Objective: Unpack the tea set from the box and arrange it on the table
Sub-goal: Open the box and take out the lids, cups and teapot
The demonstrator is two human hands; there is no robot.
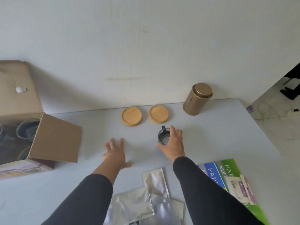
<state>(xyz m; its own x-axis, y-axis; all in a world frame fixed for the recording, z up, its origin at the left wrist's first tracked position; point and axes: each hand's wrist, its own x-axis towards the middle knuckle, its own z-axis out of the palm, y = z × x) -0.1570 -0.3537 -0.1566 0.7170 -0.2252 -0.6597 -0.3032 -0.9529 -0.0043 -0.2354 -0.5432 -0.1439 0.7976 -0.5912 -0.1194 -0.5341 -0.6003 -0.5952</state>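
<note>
A small glass cup [163, 137] with a dark handle stands on the grey table [227, 135], and my right hand [174, 143] is wrapped around its right side. My left hand [115, 153] lies flat on the table with fingers spread, holding nothing. Two round wooden coasters, one [131, 116] on the left and one [158, 114] on the right, lie side by side near the far edge, both bare. A gold tea tin [197, 99] stands at the far right. The open cardboard box [48, 138] sits at the left, with glassware [27, 129] visible inside.
Several silver foil pouches [146, 202] lie near the front edge between my arms. Colourful printed booklets [230, 177] and small sachets [243, 187] lie at the front right. A white wall rises right behind the table. The table's right edge drops to the floor.
</note>
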